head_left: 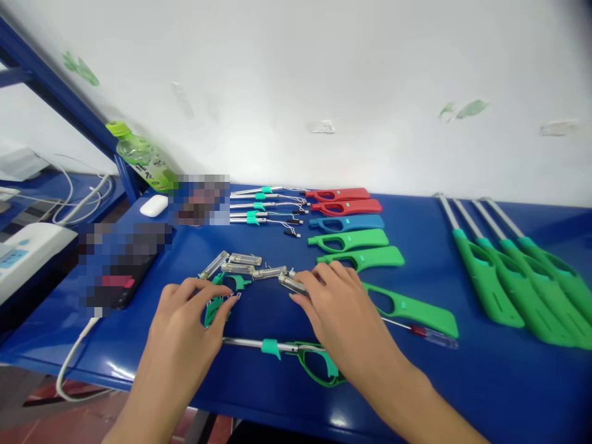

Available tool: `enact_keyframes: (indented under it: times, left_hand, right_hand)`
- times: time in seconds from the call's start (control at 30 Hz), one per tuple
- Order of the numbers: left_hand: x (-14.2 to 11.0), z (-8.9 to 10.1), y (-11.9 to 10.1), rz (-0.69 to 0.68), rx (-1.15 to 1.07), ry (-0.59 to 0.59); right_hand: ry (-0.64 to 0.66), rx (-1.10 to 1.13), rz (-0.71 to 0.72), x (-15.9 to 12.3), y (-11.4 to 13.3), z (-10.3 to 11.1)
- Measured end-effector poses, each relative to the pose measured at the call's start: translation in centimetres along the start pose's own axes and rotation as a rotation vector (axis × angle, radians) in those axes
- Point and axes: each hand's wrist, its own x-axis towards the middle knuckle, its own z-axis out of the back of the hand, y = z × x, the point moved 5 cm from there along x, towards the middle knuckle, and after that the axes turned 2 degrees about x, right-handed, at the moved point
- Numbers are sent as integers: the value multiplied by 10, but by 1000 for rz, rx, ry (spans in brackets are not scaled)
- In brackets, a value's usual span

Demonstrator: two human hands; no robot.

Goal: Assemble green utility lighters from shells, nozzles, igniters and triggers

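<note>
My left hand (189, 314) rests on the blue table (462, 382), its fingertips on small green plastic parts (217, 305). My right hand (342, 308) lies palm down with its fingertips closed on a small clear lighter cartridge (292, 283). More clear cartridges (240, 265) lie in a loose group just beyond both hands. A half-built green lighter (296, 354) with a metal tube lies on the table under my right wrist. An open green handle shell (411, 311) lies to the right of that hand, beside a red-handled screwdriver (430, 334).
Red, blue and green handle shells (346, 222) lie in a row farther back, with metal tube assemblies (263, 206) left of them. Several finished green lighters (513, 271) lie at the right. A green bottle (141, 157), a white mouse (154, 205) and a phone (120, 287) are at the left.
</note>
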Motion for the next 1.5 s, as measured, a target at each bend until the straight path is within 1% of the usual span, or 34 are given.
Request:
enact_keyframes:
  times: [0.13,0.23,0.37,0.47,0.53,0.67,0.77,0.93,1.17,1.3,1.37,1.5]
  left_hand:
    - [2,-8,1,5,-14,26]
    - [2,-11,-1,8,-16,36]
    - [1,-12,-3,8,3,77]
    - [0,-12,-6,-8,34,95]
    - [1,-13,-9,-36,56,102]
    - [5,-12,-16,-104,106,126]
    - [6,-10,-20,-147,147,135]
    - [5,-8,-23,-196,216,132]
    - [9,-8,-26,-278,325,156]
    - [9,-9,-31,-355,391,201]
    - [10,-10,-33,-387,415,216]
    - [12,-7,-35,-397,434,208]
  right_hand:
    - [5,-14,-23,-2,-1,-6]
    - [-17,3,-15,-6,-2,-1]
    - [-87,81,-26,-20,-13,16]
    - [-196,142,-60,-38,-27,32]
    - [-258,143,-95,-52,-35,42]
    - [-316,124,-132,-76,-43,57]
    - [-335,156,-163,-86,-48,63]
    - [-366,186,-169,-92,-52,67]
    - [-366,237,-169,-98,-57,63]
    - [-325,262,-214,-103,-64,59]
    - [-326,272,-229,-104,-66,59]
    - [-351,290,-243,-106,-69,59]
